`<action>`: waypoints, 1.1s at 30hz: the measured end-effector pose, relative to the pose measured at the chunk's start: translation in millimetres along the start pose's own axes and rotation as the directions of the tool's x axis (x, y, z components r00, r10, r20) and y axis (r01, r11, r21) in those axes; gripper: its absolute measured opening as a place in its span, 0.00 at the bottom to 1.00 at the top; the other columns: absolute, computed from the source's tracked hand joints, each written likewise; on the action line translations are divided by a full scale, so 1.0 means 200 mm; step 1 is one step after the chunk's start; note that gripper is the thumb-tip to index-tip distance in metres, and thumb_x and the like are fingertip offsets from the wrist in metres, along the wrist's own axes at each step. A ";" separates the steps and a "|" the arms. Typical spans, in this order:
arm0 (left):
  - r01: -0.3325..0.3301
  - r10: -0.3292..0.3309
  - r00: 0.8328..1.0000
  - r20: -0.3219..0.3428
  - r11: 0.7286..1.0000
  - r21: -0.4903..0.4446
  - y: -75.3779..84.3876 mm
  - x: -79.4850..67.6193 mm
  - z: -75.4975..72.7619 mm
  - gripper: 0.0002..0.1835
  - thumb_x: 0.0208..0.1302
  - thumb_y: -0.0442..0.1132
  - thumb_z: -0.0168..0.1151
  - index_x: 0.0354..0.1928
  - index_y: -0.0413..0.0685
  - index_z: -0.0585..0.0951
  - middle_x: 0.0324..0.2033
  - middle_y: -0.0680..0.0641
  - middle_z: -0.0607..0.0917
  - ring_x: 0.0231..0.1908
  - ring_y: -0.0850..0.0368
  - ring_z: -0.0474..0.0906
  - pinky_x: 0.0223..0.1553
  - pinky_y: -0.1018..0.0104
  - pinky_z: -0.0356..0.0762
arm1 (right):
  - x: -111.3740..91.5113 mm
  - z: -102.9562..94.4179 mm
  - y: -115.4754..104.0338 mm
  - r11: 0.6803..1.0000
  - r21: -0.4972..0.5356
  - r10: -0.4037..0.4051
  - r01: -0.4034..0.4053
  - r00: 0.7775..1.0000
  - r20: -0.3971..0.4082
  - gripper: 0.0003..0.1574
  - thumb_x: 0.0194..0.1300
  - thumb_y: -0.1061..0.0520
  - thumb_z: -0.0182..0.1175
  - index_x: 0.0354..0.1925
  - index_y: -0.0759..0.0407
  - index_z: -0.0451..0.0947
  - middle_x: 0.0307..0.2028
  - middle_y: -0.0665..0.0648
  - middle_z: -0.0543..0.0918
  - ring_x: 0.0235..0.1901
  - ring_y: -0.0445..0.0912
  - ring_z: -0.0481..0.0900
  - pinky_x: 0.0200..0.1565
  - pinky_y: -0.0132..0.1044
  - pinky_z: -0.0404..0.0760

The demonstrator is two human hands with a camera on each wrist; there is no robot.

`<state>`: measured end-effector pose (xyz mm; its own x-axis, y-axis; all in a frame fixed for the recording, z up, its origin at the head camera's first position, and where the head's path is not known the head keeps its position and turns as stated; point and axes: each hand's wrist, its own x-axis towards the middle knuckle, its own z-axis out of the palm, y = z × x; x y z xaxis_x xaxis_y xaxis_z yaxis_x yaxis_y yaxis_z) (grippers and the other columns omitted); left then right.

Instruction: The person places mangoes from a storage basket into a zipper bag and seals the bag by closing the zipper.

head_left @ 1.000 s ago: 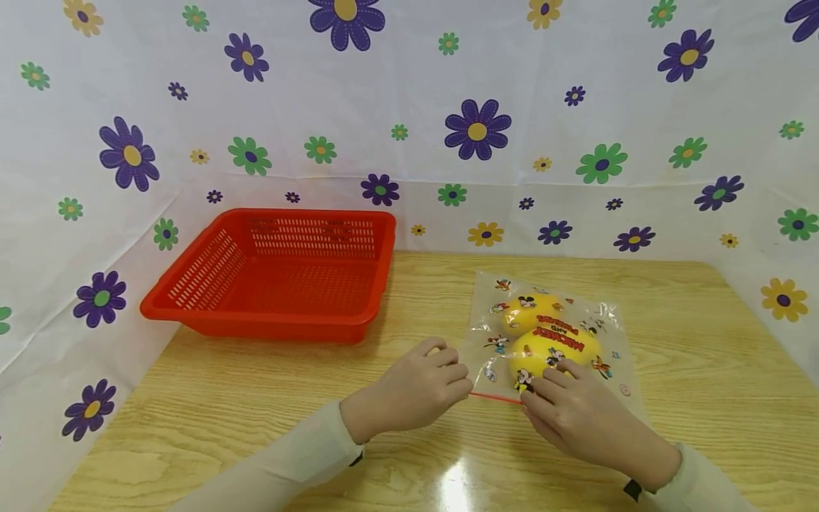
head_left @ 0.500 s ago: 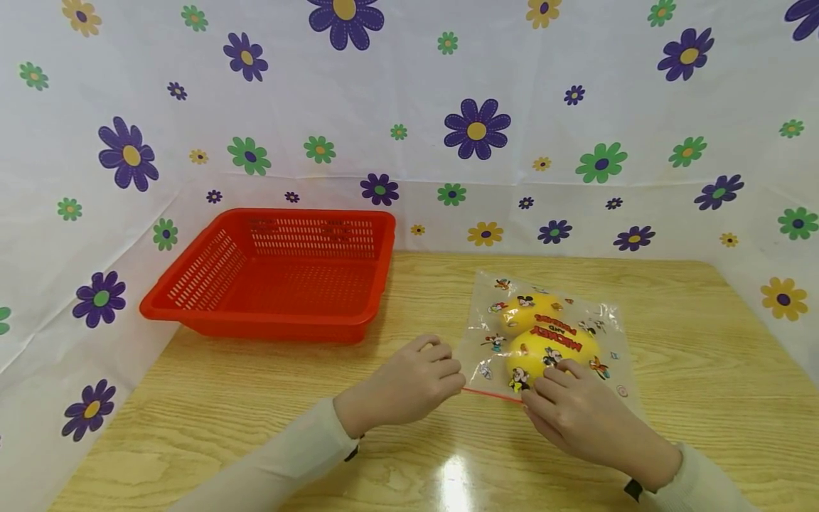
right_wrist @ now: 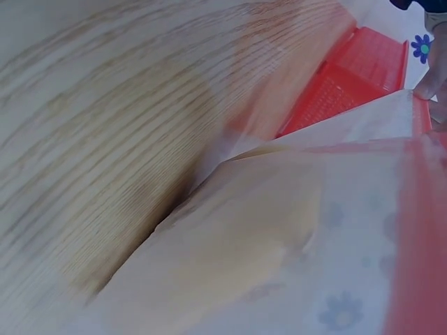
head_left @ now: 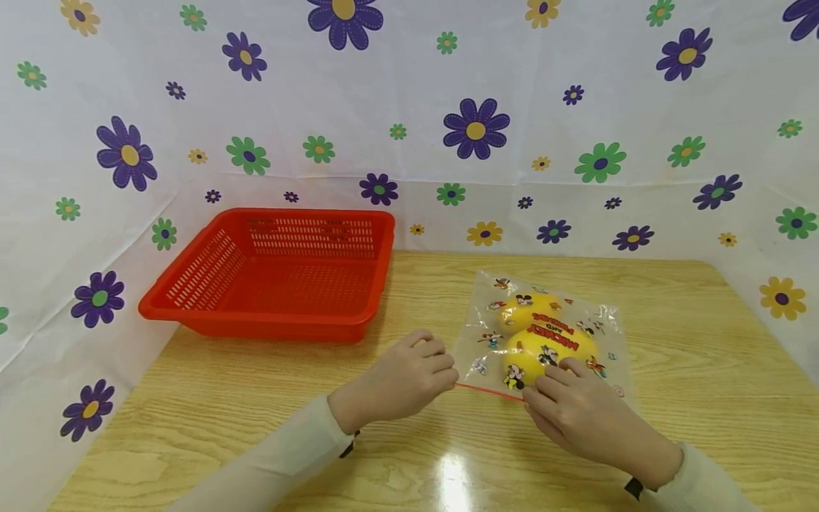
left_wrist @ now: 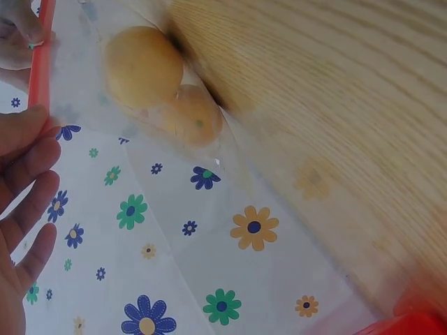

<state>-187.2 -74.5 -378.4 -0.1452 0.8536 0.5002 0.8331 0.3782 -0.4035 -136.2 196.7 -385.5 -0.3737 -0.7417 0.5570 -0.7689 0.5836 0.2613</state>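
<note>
A clear zip bag (head_left: pixel 614 333) printed with cartoon figures lies on the table, its red zip edge (head_left: pixel 489 392) facing me. Inside are two yellow rounded things, a larger one (head_left: pixel 579 347) and a smaller one (head_left: pixel 512 318); the left wrist view shows a green spot on the smaller one (left_wrist: pixel 195 118). My left hand (head_left: pixel 399 377) pinches the left end of the red edge between thumb and fingers. At the right part of that edge, my right hand (head_left: pixel 576 412) pinches the bag, its fingertips over the near side of the larger yellow thing.
A red plastic basket (head_left: pixel 275 323) with slotted walls stands at the back left of the wooden table (head_left: pixel 288 377). Behind and at both sides hangs a white cloth (head_left: pixel 409 78) with printed flowers.
My left hand has moved a little left and away from me, drawing the bag's red edge and near left corner along. My right hand has stayed nearly still, holding on.
</note>
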 end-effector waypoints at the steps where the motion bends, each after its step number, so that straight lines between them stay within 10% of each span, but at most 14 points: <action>1: 0.002 -0.002 1.000 0.000 1.000 -0.004 0.00 0.00 0.00 0.07 0.58 0.41 0.63 0.23 0.55 0.79 0.24 0.59 0.83 0.32 0.62 0.77 0.46 0.66 0.74 | 0.00 0.00 0.00 1.000 -0.001 0.000 0.000 1.000 0.001 0.32 0.75 0.46 0.31 0.29 0.52 0.80 0.22 0.46 0.77 0.25 0.42 0.73 0.32 0.39 0.74; 33: 0.036 -0.036 0.999 0.013 0.999 0.000 -0.09 -0.05 0.01 0.03 0.55 0.41 0.67 0.27 0.53 0.83 0.27 0.57 0.85 0.32 0.60 0.77 0.46 0.64 0.75 | -0.01 0.00 0.02 1.000 -0.001 0.006 -0.006 1.000 -0.010 0.33 0.75 0.47 0.31 0.27 0.53 0.80 0.20 0.46 0.77 0.23 0.42 0.73 0.31 0.37 0.71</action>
<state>-202.6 -90.0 -377.8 -0.1821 0.8439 0.5047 0.8272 0.4090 -0.3854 -138.2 200.7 -386.8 -0.3729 -0.7346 0.5668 -0.7659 0.5885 0.2589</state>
